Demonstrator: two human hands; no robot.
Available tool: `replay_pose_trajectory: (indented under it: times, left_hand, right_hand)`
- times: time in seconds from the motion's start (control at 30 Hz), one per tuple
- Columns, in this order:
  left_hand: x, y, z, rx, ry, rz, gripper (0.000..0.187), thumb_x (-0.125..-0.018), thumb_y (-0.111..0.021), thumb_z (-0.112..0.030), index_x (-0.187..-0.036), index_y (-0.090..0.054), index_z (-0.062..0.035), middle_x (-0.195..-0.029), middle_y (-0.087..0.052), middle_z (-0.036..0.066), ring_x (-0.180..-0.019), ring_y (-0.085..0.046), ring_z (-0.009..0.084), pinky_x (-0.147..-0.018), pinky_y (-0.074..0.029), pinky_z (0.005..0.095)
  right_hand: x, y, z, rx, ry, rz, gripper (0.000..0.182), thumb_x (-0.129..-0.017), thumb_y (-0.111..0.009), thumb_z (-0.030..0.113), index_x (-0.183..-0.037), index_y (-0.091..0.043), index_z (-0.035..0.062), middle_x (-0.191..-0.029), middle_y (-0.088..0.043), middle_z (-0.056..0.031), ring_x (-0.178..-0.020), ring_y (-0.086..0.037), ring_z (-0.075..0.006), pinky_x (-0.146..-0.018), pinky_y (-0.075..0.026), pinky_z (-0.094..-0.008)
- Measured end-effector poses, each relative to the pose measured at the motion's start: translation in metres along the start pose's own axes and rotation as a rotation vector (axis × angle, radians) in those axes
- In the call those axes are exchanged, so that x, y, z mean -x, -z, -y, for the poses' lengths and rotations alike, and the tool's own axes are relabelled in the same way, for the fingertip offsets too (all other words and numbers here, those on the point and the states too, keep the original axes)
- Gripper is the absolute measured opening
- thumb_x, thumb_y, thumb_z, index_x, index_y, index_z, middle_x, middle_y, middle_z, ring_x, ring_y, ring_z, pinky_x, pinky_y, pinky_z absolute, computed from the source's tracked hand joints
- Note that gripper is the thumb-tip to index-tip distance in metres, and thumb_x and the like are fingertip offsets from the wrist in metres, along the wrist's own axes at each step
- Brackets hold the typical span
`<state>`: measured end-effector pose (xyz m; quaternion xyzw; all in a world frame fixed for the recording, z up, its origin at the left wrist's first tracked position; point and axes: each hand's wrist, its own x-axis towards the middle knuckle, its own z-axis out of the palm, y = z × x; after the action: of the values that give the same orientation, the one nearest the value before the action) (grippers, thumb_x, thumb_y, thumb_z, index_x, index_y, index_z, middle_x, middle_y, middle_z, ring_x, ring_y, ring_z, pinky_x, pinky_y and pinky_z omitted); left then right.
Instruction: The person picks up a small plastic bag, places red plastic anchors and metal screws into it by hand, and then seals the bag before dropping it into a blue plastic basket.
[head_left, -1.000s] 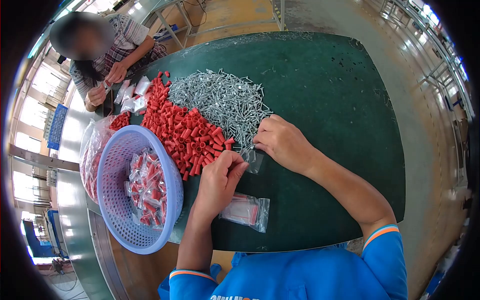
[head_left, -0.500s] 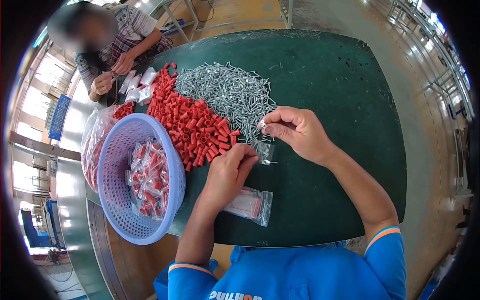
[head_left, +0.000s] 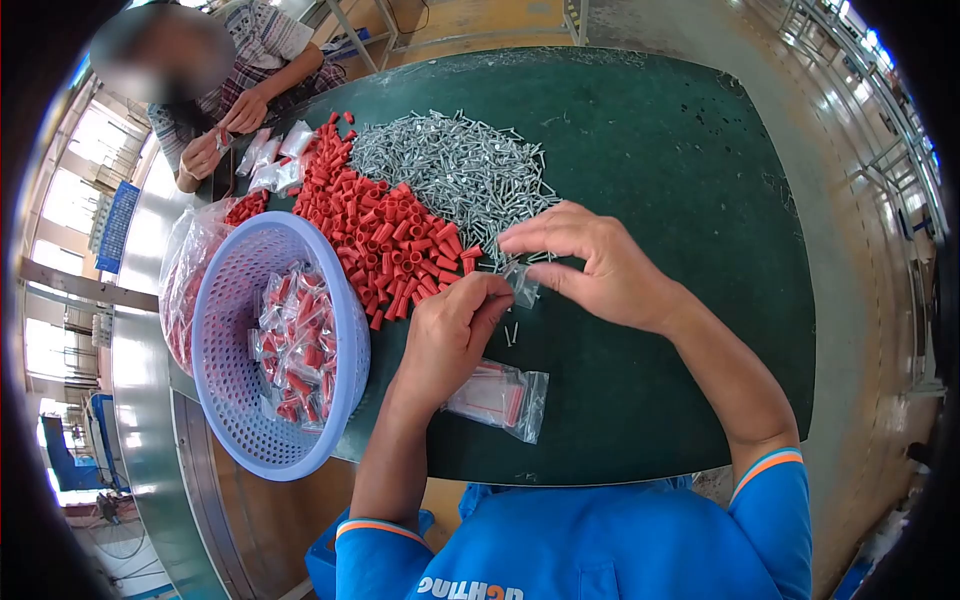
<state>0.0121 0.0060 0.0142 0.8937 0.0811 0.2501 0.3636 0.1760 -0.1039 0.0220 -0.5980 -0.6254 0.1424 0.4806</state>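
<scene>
My left hand (head_left: 455, 330) pinches the edge of a small clear plastic bag (head_left: 522, 286) between thumb and fingertips. Just right of it, my right hand (head_left: 605, 265) has its thumb and fingers apart, the thumb tip right at the bag. A large heap of silver screws (head_left: 450, 170) lies beyond both hands. Beside that heap spreads a pile of red plastic caps (head_left: 385, 235), its near edge by my left hand. A couple of loose screws (head_left: 512, 333) rest on the table below the bag. Flat clear bags with red markings (head_left: 495, 395) lie near my left wrist.
A lilac perforated basket (head_left: 350, 400) holding bagged red caps stands left of my left arm. Behind it sits a big clear bag of red parts (head_left: 185, 290). Across the green table (head_left: 660, 400), a co-worker's hands (head_left: 225, 135) work near several filled small bags (head_left: 285, 160).
My right hand has opened from a pinch on screws and moved slightly left to the bag. The bag is lifted nearer my left fingertips, and loose screws now show on the table below it.
</scene>
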Motion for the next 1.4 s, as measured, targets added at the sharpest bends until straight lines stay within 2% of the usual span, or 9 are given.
replay_pose_trajectory:
  times: [0.23,0.3,0.37,0.77,0.83,0.93,1.13,1.33,1.4]
  left_hand:
    - [-0.003,0.011,0.001,0.046,0.089,-0.083,0.007,-0.082,-0.058,0.002,-0.088,-0.054,0.0007,-0.073,-0.057,0.009,-0.06,-0.055,0.0157,-0.056,-0.044,0.0258]
    - [-0.002,0.014,0.002,0.058,0.075,-0.143,0.005,-0.083,-0.057,0.001,-0.087,-0.054,0.001,-0.072,-0.056,0.008,-0.06,-0.053,0.0131,-0.055,-0.042,0.0248]
    - [-0.002,0.018,-0.001,0.092,0.171,-0.168,0.004,-0.085,-0.056,0.0,-0.087,-0.053,0.0014,-0.071,-0.054,0.006,-0.059,-0.049,0.0105,-0.055,-0.04,0.0232]
    - [-0.003,0.015,0.002,0.06,0.113,-0.154,0.004,-0.083,-0.058,0.001,-0.086,-0.054,0.0012,-0.069,-0.055,0.007,-0.057,-0.051,0.012,-0.053,-0.041,0.024]
    - [-0.002,0.013,0.001,0.059,0.095,-0.14,0.005,-0.082,-0.058,0.001,-0.086,-0.055,0.0012,-0.069,-0.056,0.008,-0.057,-0.053,0.0136,-0.053,-0.041,0.0252]
    - [-0.001,0.009,0.0,0.015,0.063,-0.009,0.01,-0.078,-0.06,0.002,-0.087,-0.055,0.0008,-0.073,-0.059,0.012,-0.06,-0.059,0.0225,-0.054,-0.046,0.0282]
    - [0.001,0.006,-0.001,-0.018,0.041,-0.023,0.007,-0.078,-0.059,0.004,-0.084,-0.056,0.0016,-0.074,-0.061,0.009,-0.067,-0.061,0.0167,-0.061,-0.047,0.0254]
    - [0.001,0.016,-0.013,0.112,0.051,0.047,0.012,-0.077,-0.061,0.003,-0.087,-0.056,0.0002,-0.075,-0.059,0.011,-0.064,-0.061,0.0236,-0.056,-0.047,0.0308]
    - [0.001,0.017,-0.016,0.099,0.038,0.048,0.011,-0.077,-0.061,0.002,-0.086,-0.056,0.0002,-0.075,-0.059,0.011,-0.065,-0.061,0.0228,-0.057,-0.047,0.0312]
  right_hand:
    - [0.002,0.024,0.003,0.016,-0.145,-0.033,0.009,-0.073,-0.066,0.005,-0.082,-0.066,0.0047,-0.082,-0.062,-0.0032,-0.082,-0.055,-0.0179,-0.077,-0.043,-0.0309]
    - [0.006,0.023,-0.001,0.069,-0.098,0.273,0.011,-0.071,-0.068,0.009,-0.081,-0.067,0.0081,-0.078,-0.06,-0.0034,-0.079,-0.053,-0.0191,-0.074,-0.042,-0.0311]
    - [0.014,0.001,-0.005,0.122,-0.009,0.315,0.014,-0.067,-0.071,0.015,-0.08,-0.069,0.0122,-0.077,-0.056,-0.0006,-0.08,-0.049,-0.0198,-0.072,-0.04,-0.0323]
    - [0.007,-0.006,-0.011,0.32,0.18,0.078,0.01,-0.07,-0.069,0.013,-0.077,-0.064,0.0086,-0.076,-0.055,-0.0033,-0.075,-0.051,-0.0199,-0.067,-0.041,-0.0328]
    - [0.004,0.01,0.006,0.1,-0.067,-0.121,0.009,-0.071,-0.067,0.007,-0.08,-0.064,0.0064,-0.076,-0.058,-0.006,-0.072,-0.055,-0.0226,-0.063,-0.045,-0.0315]
    - [-0.003,0.003,0.012,0.188,0.139,-0.141,0.011,-0.072,-0.064,0.001,-0.083,-0.064,0.004,-0.078,-0.059,-0.0073,-0.071,-0.056,-0.0234,-0.063,-0.047,-0.0311]
    - [-0.005,-0.007,0.022,0.387,0.32,-0.032,0.017,-0.07,-0.062,-0.001,-0.086,-0.064,0.003,-0.085,-0.06,-0.0081,-0.076,-0.056,-0.0234,-0.066,-0.048,-0.0326]
    - [-0.008,0.011,0.021,0.331,0.244,-0.139,0.022,-0.072,-0.06,0.001,-0.094,-0.064,0.0036,-0.088,-0.06,-0.0096,-0.081,-0.057,-0.0237,-0.071,-0.048,-0.0323]
    - [-0.007,0.016,0.022,0.145,0.013,-0.112,0.018,-0.074,-0.062,-0.004,-0.09,-0.064,0.002,-0.086,-0.061,-0.0085,-0.077,-0.059,-0.0214,-0.067,-0.048,-0.0291]
